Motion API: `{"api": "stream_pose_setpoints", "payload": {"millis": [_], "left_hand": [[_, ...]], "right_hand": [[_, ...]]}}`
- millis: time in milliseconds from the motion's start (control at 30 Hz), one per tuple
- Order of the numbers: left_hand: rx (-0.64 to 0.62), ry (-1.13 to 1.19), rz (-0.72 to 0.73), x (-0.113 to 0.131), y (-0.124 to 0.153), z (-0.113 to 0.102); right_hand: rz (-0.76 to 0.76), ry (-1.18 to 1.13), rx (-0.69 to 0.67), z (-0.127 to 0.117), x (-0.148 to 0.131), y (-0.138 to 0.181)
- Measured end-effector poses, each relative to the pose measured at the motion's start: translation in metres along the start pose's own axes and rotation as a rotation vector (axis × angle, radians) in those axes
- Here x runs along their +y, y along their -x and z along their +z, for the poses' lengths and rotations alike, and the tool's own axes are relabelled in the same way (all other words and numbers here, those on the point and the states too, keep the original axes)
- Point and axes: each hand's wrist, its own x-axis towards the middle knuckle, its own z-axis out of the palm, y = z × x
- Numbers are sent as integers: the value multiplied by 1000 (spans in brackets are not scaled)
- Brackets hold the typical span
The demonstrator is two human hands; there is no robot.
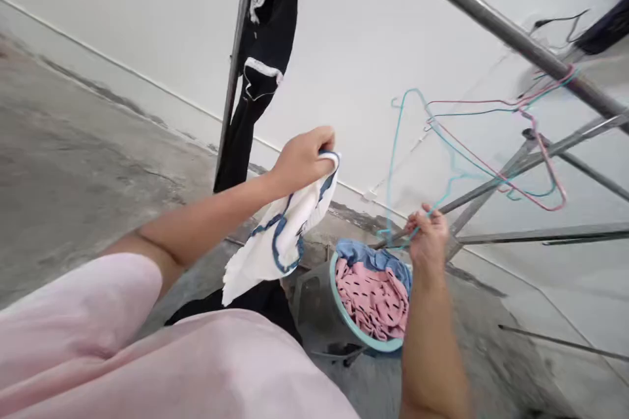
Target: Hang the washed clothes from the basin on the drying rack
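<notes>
White cloth with blue trim, a small garment (pixel 282 236), hangs from the person's left hand (pixel 301 158), whose fingers are clenched on its upper edge at about chest height, in front of the upright pole (pixel 236 65) of a metal drying rack. The head view shows the right hand (pixel 426 239) lower and to the right, its fingers closed on the bottom of a teal wire hanger (pixel 400 163); that hanger is well apart from the garment, so nothing is on it yet. One black garment with white lace edging (pixel 268 59) already hangs on the rack's pole. Further right, pink and teal wire hangers (pixel 515 144) dangle bare from a slanted rack bar (pixel 496 23). Below the hands, a teal-rimmed laundry basket (pixel 363 337) on the concrete floor (pixel 73 163) holds a pink dotted piece (pixel 376 298) and a blue piece (pixel 368 254) heaped together. Judged from this, the hanging looks barely begun: one piece up, one in hand and unhung, at least two left in the basket.
</notes>
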Motion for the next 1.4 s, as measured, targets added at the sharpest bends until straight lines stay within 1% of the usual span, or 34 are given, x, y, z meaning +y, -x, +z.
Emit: {"api": "stream_pose_setpoints", "payload": {"millis": [67,133,167,233,333,400,533,567,633,700,833,933,1000,1067,1100,1167,1233,1267,1333,1400], "left_hand": [[1,-55,20,5,-16,2],[-11,-120,36,7,-29,6],[-22,-158,43,8,-33,8],[-54,-237,51,8,-38,13],[-116,-334,54,5,-38,21],[-148,-367,50,3,-37,26],[-178,-366,28,1,-36,32],[-178,-359,26,0,-36,32],[-170,-336,27,-1,-37,33],[-158,-298,35,-1,-38,34],[-151,-194,60,5,-38,34],[-160,-122,89,16,-36,33],[-161,-84,116,26,-33,31],[-161,-51,143,37,-30,28],[-160,-36,151,42,-29,26],[-144,-13,154,50,-27,22],[-102,4,147,50,-28,17],[-77,3,143,47,-29,14],[-43,-29,115,33,-33,12],[-33,-87,43,10,-36,13]], "right_hand": [[154,-25,-102,7,14,13],[201,-31,-146,14,23,25],[174,-19,-136,17,25,30],[60,2,-91,21,25,38],[-106,-18,-47,18,16,43],[-159,-23,23,8,11,42],[-247,20,265,-18,8,42],[-275,30,294,-22,8,45],[-323,42,298,-27,6,53],[-345,24,239,-27,1,64],[-383,-123,11,-18,-22,84],[-469,-251,-155,-6,-38,91],[-485,-385,-249,7,-41,92],[-467,-491,-289,25,-33,93],[-449,-498,-289,34,-25,94],[-384,-412,-285,49,-5,95],[-289,-271,-303,57,19,98],[-253,-217,-315,57,29,100],[-222,-156,-321,47,43,106],[-252,-79,-270,30,46,113]]}}
